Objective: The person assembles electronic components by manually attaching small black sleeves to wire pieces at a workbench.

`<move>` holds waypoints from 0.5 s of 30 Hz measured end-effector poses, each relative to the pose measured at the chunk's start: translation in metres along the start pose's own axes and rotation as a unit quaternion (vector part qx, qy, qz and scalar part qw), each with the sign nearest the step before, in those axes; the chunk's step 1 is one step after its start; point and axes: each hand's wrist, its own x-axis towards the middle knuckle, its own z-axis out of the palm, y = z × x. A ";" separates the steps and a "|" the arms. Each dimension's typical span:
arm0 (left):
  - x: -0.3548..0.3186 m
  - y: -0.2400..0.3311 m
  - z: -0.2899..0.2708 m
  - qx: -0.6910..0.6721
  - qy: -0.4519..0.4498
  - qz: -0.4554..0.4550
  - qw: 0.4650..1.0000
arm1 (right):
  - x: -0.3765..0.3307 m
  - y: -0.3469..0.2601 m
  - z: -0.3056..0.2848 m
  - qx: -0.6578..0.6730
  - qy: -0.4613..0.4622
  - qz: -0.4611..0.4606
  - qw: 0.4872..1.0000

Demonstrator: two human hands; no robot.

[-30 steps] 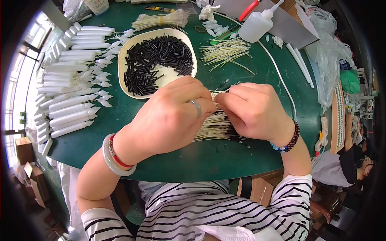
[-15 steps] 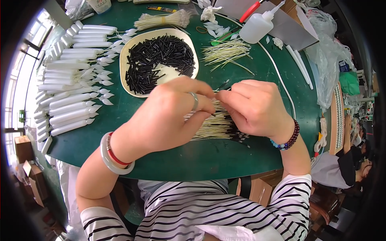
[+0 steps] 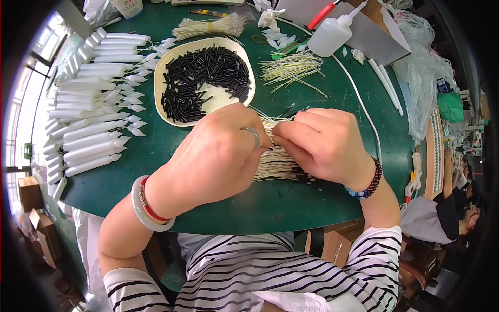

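My left hand point(image 3: 215, 153) is closed in a pinch, and a small dark piece peeks out at its thumb tip. Opposite it, my right hand point(image 3: 325, 145) also pinches with thumb and forefinger; whatever lies between them is too small to make out. The two sets of fingertips nearly meet. Beneath both hands lies a heap of thin pale-yellow wires point(image 3: 273, 169), with dark ends partly hidden under my right hand. Just beyond my left hand stands a cream square bowl point(image 3: 160, 99) of short black tubes point(image 3: 208, 70).
White candle-shaped sticks point(image 3: 96, 140) with flame-like tips line the left side. At the back are a tied wire bundle point(image 3: 210, 26), loose wires point(image 3: 291, 67), a white squeeze bottle point(image 3: 330, 37) and a red-handled tool point(image 3: 321, 15). A white cable point(image 3: 358, 96) curves down the right.
My left hand has shifted slightly left and down, its fingers curling in more. My right fingertips have moved a little left and down, uncovering more wires between the hands.
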 end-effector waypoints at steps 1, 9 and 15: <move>0.001 0.000 0.001 0.000 0.000 0.000 1.000 | 0.001 0.000 0.000 0.020 0.005 0.009 1.000; 0.000 -0.002 0.002 -0.052 0.052 0.005 0.997 | 0.002 -0.004 0.001 0.119 0.028 0.087 0.989; 0.004 -0.008 0.001 -0.141 0.111 -0.095 0.979 | 0.002 -0.003 -0.013 0.264 0.029 0.182 0.947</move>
